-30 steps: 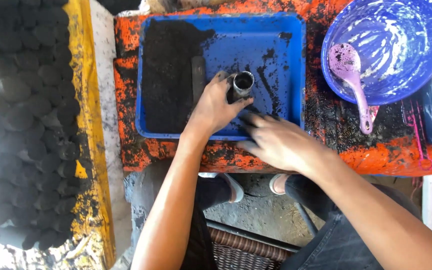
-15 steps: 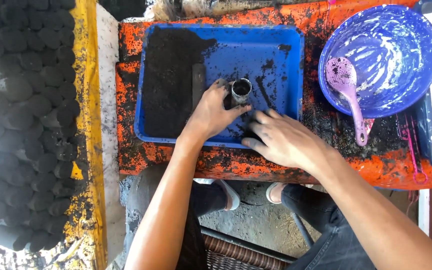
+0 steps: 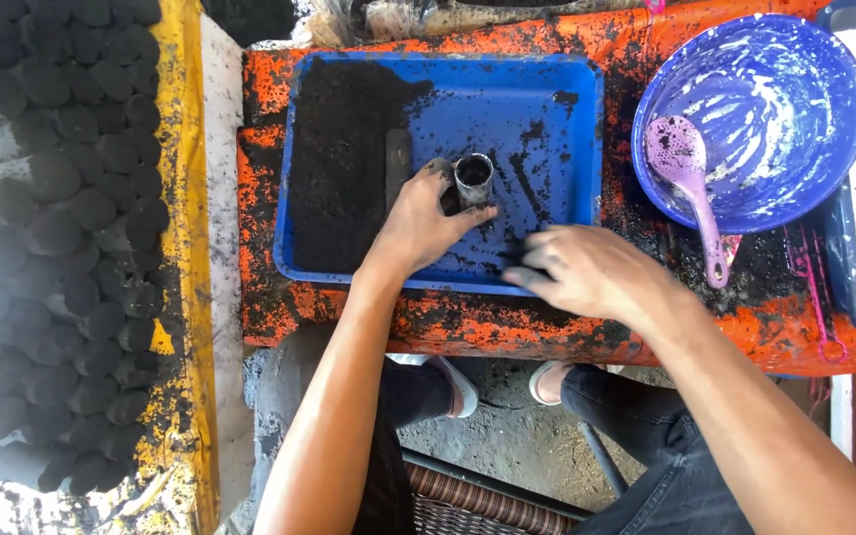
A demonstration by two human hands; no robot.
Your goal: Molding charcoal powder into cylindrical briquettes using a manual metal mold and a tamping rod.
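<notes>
Currently my left hand (image 3: 423, 220) fingers wrap the rigid metal tube mould (image 3: 474, 181); right hand (image 3: 587, 272), fingers pressed together, rests beside it. Grip mid-barrel; gritty, likely slippery.

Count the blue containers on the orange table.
3. A tray sits in the middle, under both hands; a bowl holding a purple spoon lies to its right; another tray is cut off at the right edge.

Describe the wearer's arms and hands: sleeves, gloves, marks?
Both forearms are bare, with no sleeves in view. No gloves, and no watch or rings that I can make out. The left hand has black powder smudged on its fingers and knuckles; the right hand has blackened fingertips too. Below the arms, dark jeans and light sandals show.
</notes>
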